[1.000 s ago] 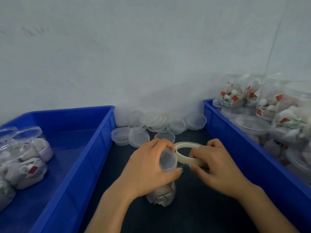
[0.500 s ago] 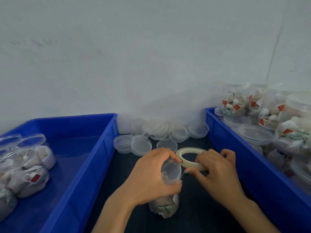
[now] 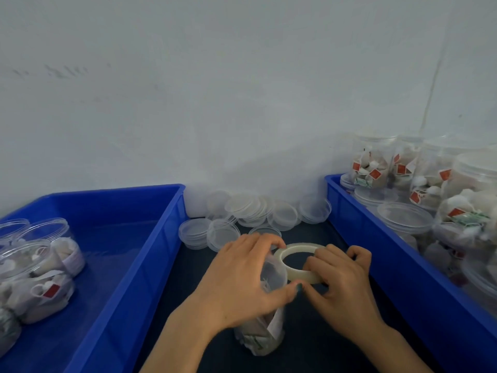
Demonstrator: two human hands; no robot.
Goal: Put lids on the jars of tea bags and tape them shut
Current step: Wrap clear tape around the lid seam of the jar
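Jar (image 3: 265, 337) at 6 o'clock on the mat, left hand (image 3: 242, 281) curled round its top. Right hand (image 3: 341, 286) pinches tape roll (image 3: 293, 250) at jar's 3 o'clock. Risk: jar twists in the grip, so tape lands crooked.

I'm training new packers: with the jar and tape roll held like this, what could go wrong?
The left hand grips the clear plastic tea-bag jar only near its top, so pulling tape might tip it.
The right hand holds the pale tape roll close against the clear lid; tape could wrinkle or miss the seam.
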